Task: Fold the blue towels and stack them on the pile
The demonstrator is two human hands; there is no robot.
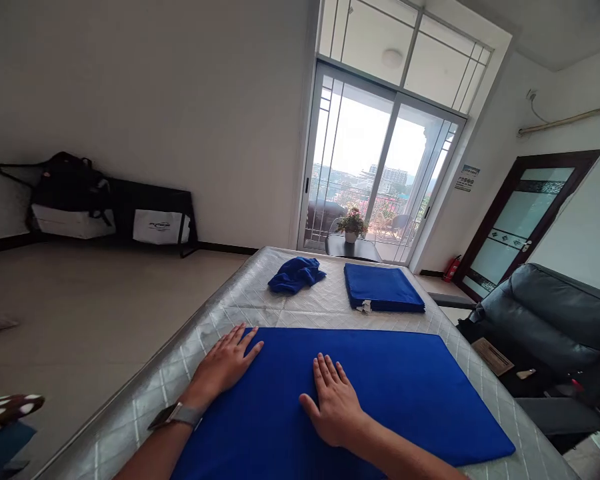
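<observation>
A large blue cloth (pixel 400 387) lies spread flat on the table with its silvery quilted cover (pixel 150 400). My left hand (pixel 227 360) rests with spread fingers on the cloth's far left corner, a watch on its wrist. Near the middle of the cloth, my right hand (pixel 333 403) lies palm down, fingers straight and thumb apart. Neither hand grips anything. Beyond the cloth sit a crumpled blue cloth (pixel 296 275) and, to its right, a neat stack of folded blue cloths (pixel 384 287) with white tags at its front edge.
A potted plant (pixel 351 225) stands on a dark chair (pixel 353 249) past the table's far end, before a sliding glass door. A black leather sofa (pixel 555 327) is close on the right. Bags (pixel 70 190) line the left wall. Something brown with white spots (pixel 13 408) shows at lower left.
</observation>
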